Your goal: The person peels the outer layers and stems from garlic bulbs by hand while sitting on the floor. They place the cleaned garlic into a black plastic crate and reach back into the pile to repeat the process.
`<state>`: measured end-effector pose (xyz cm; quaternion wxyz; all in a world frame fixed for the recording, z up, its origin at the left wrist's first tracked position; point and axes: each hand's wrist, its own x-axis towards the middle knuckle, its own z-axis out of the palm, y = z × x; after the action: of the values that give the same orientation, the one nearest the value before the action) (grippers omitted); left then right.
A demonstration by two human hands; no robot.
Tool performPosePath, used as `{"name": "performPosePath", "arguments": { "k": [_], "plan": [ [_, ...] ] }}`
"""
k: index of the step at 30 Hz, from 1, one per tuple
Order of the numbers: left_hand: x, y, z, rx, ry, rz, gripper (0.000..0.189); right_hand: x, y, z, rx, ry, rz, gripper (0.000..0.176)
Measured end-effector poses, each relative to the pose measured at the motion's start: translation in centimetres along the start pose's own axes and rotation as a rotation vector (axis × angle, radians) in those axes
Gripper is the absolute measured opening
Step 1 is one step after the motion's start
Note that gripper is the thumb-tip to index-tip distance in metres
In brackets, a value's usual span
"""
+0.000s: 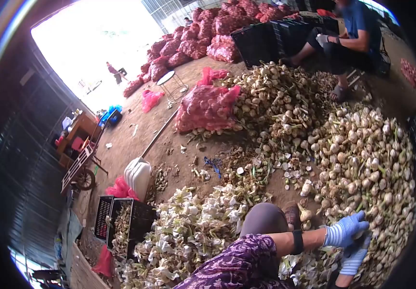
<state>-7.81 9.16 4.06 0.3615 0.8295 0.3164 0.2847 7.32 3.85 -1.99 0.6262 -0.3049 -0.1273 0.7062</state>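
Observation:
My left hand [345, 230], in a blue-and-white striped glove, reaches in from the bottom middle with a dark band on its wrist. Its fingers are partly bent; anything inside them is hidden. Close below it is my right hand [355, 262], gloved alike, with its fingers up near the left palm. What it grips is too small and dark to make out. Both hands are over the lower edge of a large heap of garlic bulbs [362, 159], some with stems. A few loose garlic bulbs [306, 215] lie by my sandalled foot [292, 215].
Left of my knee [264, 220] spreads a pile of garlic skins [188, 216], beside a black crate [135, 224]. A red mesh sack [207, 110] and a second garlic heap [275, 96] lie ahead. A seated person [357, 36] works beyond, near stacked sacks [193, 45].

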Motion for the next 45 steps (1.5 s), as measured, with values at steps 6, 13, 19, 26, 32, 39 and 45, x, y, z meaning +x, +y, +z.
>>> {"name": "performPosePath", "arguments": {
  "k": [6, 13, 19, 26, 32, 39, 45],
  "plan": [
    [-0.3, -0.6, 0.0, 0.106, -0.014, 0.075, 0.05, 1.4, -0.4, -1.5, -0.141, -0.079, 0.005, 0.043],
    [-0.3, -0.1, -0.1, 0.034, -0.018, 0.078, 0.052, 1.2, -1.3, -1.6, -0.092, -0.101, 0.033, 0.053],
    [-0.6, -0.3, 0.0, 0.19, -0.021, 0.242, 0.047, 0.9, -1.2, -1.1, -0.121, -0.057, 0.082, 0.05],
    [-0.2, 1.0, -0.2, 0.15, 0.002, 0.184, 0.042, -0.5, -1.4, -0.9, -0.142, 0.022, -0.056, 0.047],
    [-0.4, -0.4, 0.2, -1.677, 0.076, -0.493, 0.037, -0.8, -3.4, -3.2, -0.811, -0.009, -0.442, 0.039],
    [-1.0, 2.2, -3.1, -1.031, -0.02, -0.373, 0.047, -3.2, -1.5, 4.0, -0.793, 0.154, -0.432, 0.02],
    [-1.3, 1.7, -2.6, -1.001, -0.023, -0.426, 0.05, -3.7, -2.9, 5.8, -0.719, 0.031, -0.345, 0.029]
  ]
}}
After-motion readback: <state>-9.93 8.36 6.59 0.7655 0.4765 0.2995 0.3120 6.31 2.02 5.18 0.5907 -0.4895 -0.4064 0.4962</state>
